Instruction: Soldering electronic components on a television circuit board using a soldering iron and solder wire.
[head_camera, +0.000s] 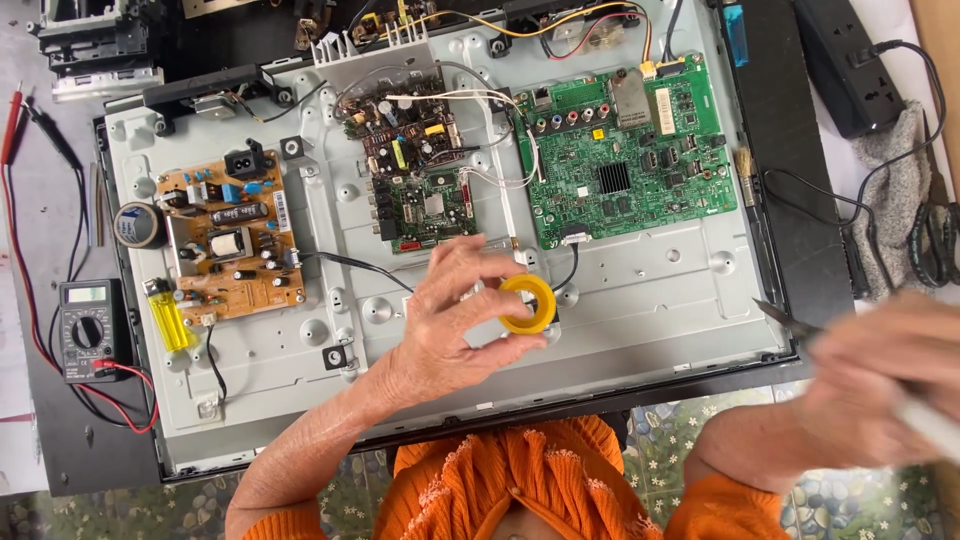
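Hands over an opened television back

Tape roll (528, 303), yellow, sits pinched in the fingers (480, 262) of the left hand (450, 320), held above the middle of the grey metal panel (660, 300) that lies on the table. The right hand (880, 380), blurred at the table's right edge, is closed around a thin tool (790, 322). A green board (625, 150) is mounted toward the panel's far right, a brown board (225, 240) at its left. A multimeter (88, 328) rests by the table's left edge.
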